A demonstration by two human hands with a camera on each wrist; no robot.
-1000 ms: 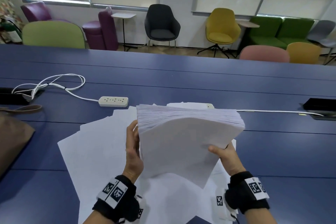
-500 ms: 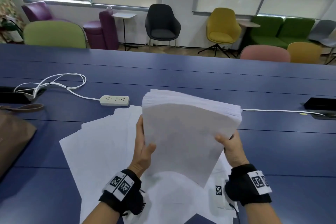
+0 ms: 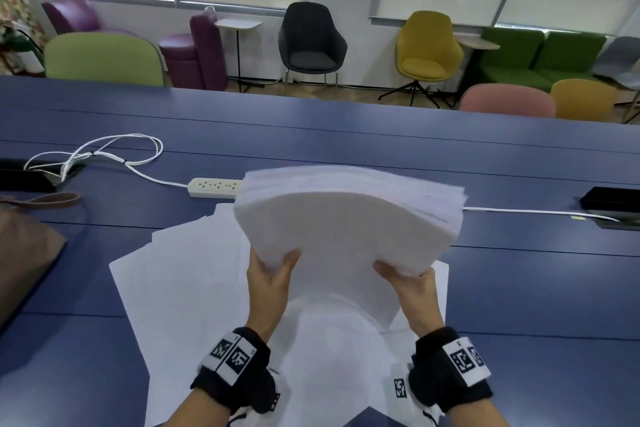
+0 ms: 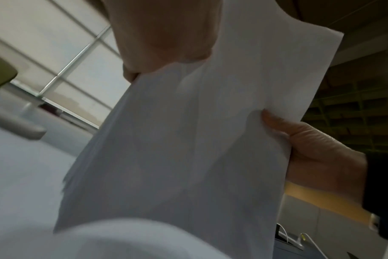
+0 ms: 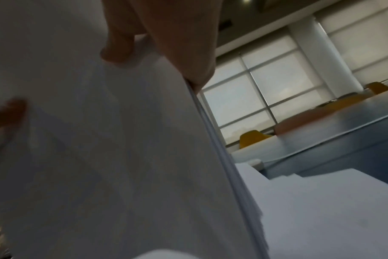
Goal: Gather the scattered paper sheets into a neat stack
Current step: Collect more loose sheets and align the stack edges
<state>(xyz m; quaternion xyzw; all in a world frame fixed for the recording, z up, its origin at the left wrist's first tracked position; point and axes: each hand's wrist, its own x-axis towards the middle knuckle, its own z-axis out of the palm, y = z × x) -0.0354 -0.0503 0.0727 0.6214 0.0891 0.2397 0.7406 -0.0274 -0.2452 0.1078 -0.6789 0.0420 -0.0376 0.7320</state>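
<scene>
A thick stack of white paper point(image 3: 346, 232) is held in the air over the blue table point(image 3: 519, 288), tilted, its far edge bowed and fanned. My left hand point(image 3: 272, 274) grips its left side, thumb on top. My right hand point(image 3: 408, 276) grips its right side the same way. In the left wrist view the stack point(image 4: 188, 149) fills the middle, with the right hand point(image 4: 310, 149) on its far side. The right wrist view shows the stack point(image 5: 100, 157) close up under the fingers point(image 5: 120, 43). Several loose sheets point(image 3: 194, 281) lie spread on the table below.
A white power strip point(image 3: 214, 186) with a looped white cable point(image 3: 114, 152) lies beyond the sheets at left. A brown bag point(image 3: 24, 253) sits at the left edge. A black box point(image 3: 613, 199) and thin white cable point(image 3: 526, 211) are at right. Chairs line the far side.
Both hands have shifted their hold toward the stack's near corners, and the stack has tipped flatter, its far edge bowing outward.
</scene>
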